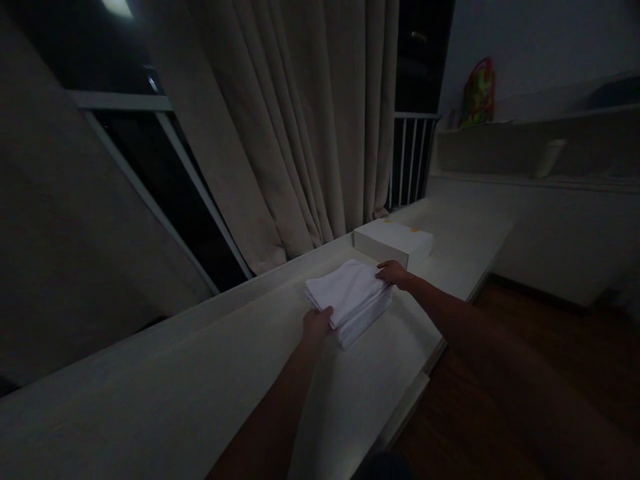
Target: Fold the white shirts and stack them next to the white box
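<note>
Cloth: soft white folded stack (pixel 351 300), rectangular, lying flat on the counter.
Left hand (pixel 317 325): fingers curled over the stack's near edge, gripping it.
Right hand (pixel 393 272): on the far corner; grip unclear in the dim light.
Counter (pixel 150 387): pale, wood-grained.
Room: pleated beige curtain (pixel 300 120), dark window.
Nearby: white box (pixel 393 241), just beyond the stack.

Both hands (pixel 316 325) (pixel 393 272) grip folded white cloth stack (pixel 350 297); white box (pixel 393 241) behind
</note>
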